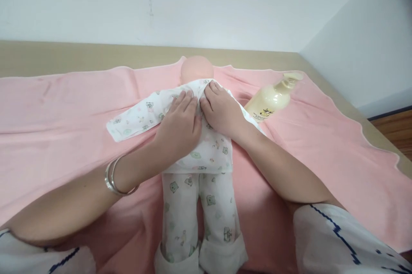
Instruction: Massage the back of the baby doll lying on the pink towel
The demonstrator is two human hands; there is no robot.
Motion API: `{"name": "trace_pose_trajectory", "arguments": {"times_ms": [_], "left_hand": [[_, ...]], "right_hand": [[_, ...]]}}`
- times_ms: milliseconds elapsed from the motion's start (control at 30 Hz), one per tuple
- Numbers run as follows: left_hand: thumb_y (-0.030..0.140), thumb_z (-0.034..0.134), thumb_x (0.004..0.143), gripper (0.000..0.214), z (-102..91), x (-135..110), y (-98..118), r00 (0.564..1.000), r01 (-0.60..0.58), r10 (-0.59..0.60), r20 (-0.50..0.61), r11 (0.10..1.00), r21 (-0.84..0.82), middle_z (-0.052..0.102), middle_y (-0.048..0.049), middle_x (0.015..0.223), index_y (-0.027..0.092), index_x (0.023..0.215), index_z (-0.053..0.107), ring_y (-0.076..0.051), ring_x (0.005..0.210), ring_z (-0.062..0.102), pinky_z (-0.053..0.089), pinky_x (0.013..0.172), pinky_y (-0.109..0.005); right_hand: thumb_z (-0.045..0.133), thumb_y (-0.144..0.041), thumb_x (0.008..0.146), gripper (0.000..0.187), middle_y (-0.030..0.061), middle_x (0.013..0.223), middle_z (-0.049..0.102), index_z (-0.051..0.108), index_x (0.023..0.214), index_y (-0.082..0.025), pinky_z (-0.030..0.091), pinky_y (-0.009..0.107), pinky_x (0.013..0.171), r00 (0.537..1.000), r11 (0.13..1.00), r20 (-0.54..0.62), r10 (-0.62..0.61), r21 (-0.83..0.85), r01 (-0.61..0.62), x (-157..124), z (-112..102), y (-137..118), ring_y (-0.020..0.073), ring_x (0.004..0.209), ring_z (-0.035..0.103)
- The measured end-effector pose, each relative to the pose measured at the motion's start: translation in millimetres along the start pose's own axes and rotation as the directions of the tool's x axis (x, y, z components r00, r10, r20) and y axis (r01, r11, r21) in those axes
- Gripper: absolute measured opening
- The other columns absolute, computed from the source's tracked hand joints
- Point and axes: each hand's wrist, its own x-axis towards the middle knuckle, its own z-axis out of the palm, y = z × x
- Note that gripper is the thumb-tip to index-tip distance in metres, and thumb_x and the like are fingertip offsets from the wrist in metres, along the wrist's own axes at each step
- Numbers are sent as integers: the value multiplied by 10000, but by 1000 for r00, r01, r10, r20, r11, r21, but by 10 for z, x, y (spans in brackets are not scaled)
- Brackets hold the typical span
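Left hand (180,126) lies flat, right hand (223,111) curls — its grip unclear — on the printed cloth shirt (210,153) of a smooth, round-headed doll (197,68), which lies on a rumpled pink blanket (64,132).

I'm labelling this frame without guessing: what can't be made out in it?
Head view:
- Shirt, upper middle: covered by the left hand and right hand.
- Sleeve beside the bottle: partly hidden by the right forearm.
- Doll's head, lower part: hidden by the shirt.
- Trouser cuffs: cut off by the bottom edge.
- Bottle's fine print: too small.
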Motion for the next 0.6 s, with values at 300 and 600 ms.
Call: {"name": "trace_pose_trajectory", "arguments": {"times_ms": [300,600], "left_hand": [[233,346,984,421,-177,124,-57,999,54,-54,2,992,-113,692,-143,1401,130,1125,729,-299,1440,584,458,1298,-507],[337,343,1018,694,19,222,-266,987,154,-158,-20,978,-144,301,-224,1740,-7,1620,335,-316,1666,247,193,1400,-544]], "right_hand": [[322,-300,1099,653,337,1700,281,306,1632,77,292,581,1322,988,974,99,-120,-180,136,-223,-68,-131,440,1625,268],[345,-337,1099,656,316,1711,275,322,1643,30,281,586,1332,991,989,92,-97,-102,106,-228,-59,-158,412,1647,223]]}}
